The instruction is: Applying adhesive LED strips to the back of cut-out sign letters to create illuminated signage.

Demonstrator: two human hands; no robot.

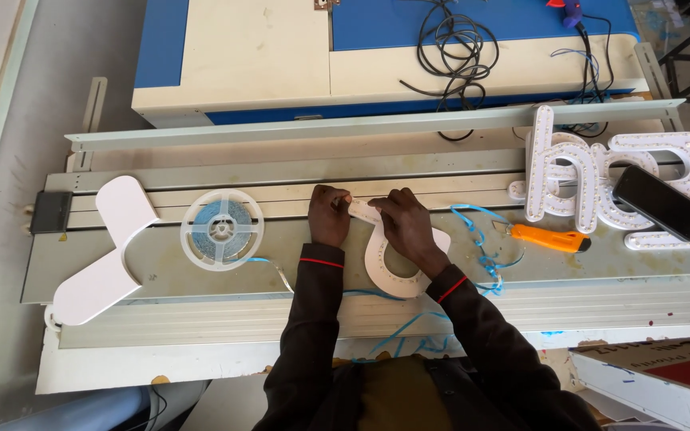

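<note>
The person stands at the bench (201, 279) and works on a white curved letter piece (389, 267) that lies flat in front of the body. Both hands meet at its upper end. The left hand (327, 217) has its grip closed on the tip of a thin light strip (361, 210), pinched between thumb and fingers. The right hand (406, 226) presses down on the same strip and on the top of the curved piece, so the piece lies mostly below and under this hand. A white reel (222, 229) sits to the left, near the left hand. An orange knife (549, 237) lies to the right, beside blue backing tape (481, 239).
</note>
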